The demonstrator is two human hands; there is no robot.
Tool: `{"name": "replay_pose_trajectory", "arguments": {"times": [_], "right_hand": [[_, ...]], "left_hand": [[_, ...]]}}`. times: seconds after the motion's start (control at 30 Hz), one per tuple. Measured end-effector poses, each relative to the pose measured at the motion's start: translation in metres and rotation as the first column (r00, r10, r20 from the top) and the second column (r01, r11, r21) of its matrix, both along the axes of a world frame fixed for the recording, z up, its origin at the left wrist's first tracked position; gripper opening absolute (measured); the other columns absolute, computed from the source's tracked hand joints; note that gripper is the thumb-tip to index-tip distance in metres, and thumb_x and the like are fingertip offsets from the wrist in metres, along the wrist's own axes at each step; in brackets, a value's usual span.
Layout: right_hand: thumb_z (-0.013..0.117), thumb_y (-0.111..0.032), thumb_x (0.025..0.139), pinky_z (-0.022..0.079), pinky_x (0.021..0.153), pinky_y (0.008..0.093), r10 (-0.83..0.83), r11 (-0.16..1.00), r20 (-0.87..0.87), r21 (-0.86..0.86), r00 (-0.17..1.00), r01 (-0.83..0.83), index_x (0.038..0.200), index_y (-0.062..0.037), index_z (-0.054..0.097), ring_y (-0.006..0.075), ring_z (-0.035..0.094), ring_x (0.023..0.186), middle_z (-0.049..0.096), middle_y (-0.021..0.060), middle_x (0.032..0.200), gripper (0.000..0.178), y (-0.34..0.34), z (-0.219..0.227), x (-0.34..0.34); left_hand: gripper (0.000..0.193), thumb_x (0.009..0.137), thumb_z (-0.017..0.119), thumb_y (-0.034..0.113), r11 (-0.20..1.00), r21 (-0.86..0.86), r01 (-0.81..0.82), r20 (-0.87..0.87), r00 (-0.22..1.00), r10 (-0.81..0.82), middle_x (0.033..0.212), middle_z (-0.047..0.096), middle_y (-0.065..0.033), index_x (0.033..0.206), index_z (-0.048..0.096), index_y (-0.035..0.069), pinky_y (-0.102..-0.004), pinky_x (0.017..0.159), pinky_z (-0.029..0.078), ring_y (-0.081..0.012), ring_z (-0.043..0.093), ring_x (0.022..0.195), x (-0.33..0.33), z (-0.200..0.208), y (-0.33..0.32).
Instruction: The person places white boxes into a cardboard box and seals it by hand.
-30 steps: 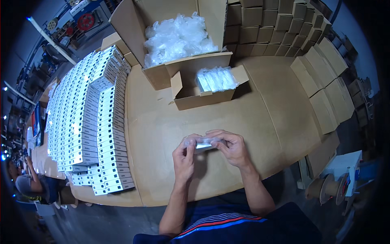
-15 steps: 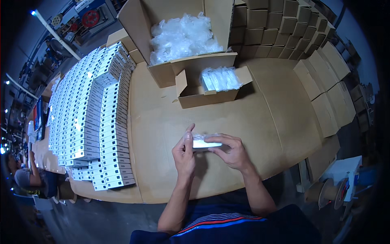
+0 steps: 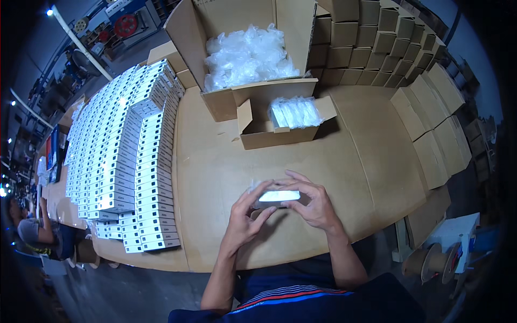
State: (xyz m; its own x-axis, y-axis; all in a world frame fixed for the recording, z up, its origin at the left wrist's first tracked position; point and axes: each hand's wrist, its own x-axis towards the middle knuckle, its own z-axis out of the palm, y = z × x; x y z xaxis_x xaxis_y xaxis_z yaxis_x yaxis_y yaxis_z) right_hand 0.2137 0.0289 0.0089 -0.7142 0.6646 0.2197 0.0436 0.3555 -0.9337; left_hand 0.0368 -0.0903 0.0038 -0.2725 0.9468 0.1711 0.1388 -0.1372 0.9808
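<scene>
Between my two hands, above the cardboard-covered table, I hold a small flat white box [image 3: 279, 196] with clear plastic about it. My left hand [image 3: 246, 218] grips its left end, thumb below and fingers curled over the top. At the other end, my right hand [image 3: 315, 204] has its thumb against the near side and its fingers over the far side. Beyond them stands an open carton [image 3: 277, 141]. Its right part holds a row of plastic-wrapped white boxes [image 3: 295, 112], and its left part shows bare cardboard.
A large open carton [image 3: 218, 106] heaped with clear plastic bags [image 3: 247, 56] stands behind the small one. Stacked white boxes [image 3: 116, 161] fill the table's left. Brown cartons [image 3: 366, 40] line the back right, near open cartons [image 3: 431, 156]. Another person [image 3: 46, 231] sits far left.
My left hand has shifted from an upright thumb to wrapping the box's left end. The white box has turned slightly, and my view has tilted a little.
</scene>
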Motion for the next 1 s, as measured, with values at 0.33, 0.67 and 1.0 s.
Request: {"name": "replay_pose_trajectory", "arguments": {"times": [0.33,0.67,1.0], "right_hand": [[0.077,-0.007,0.081,0.053,0.086,0.0423,0.037,0.872,0.176,0.476,0.984,-0.118,0.107,-0.0068,0.073,0.0306,0.066,0.100,0.071,0.0085,0.107,0.026,0.018,0.038,-0.002],[0.078,0.000,0.082,0.052,0.061,0.0355,-0.143,0.809,-0.006,0.575,0.990,0.120,0.098,-0.0020,0.065,0.0266,0.063,0.069,0.062,0.0113,0.087,0.021,0.060,0.075,-0.028],[0.075,0.002,0.084,0.054,0.051,0.0365,-0.425,0.596,-0.202,0.671,0.883,0.441,0.105,-0.0018,0.062,0.0291,0.062,0.067,0.057,0.0130,0.088,0.025,0.079,0.043,-0.096]], "left_hand": [[0.025,0.092,0.071,0.001,0.995,-0.082,0.054,-0.066,0.996,-0.060,0.120,0.064,-0.0099,0.117,0.067,-0.001,-0.0274,0.079,0.053,-0.0144,0.064,0.101,-0.020,0.004,0.011],[0.069,0.090,0.073,0.010,0.994,0.037,-0.105,-0.405,0.907,0.111,0.146,0.046,-0.0184,0.151,0.042,0.010,-0.0435,0.107,0.048,-0.0336,0.051,0.133,-0.048,0.022,0.048],[0.069,0.092,0.069,0.019,0.958,0.034,-0.285,-0.783,0.589,0.203,0.143,0.046,-0.0196,0.153,0.039,0.007,-0.0491,0.101,0.045,-0.0388,0.051,0.125,-0.065,-0.010,0.084]]}}
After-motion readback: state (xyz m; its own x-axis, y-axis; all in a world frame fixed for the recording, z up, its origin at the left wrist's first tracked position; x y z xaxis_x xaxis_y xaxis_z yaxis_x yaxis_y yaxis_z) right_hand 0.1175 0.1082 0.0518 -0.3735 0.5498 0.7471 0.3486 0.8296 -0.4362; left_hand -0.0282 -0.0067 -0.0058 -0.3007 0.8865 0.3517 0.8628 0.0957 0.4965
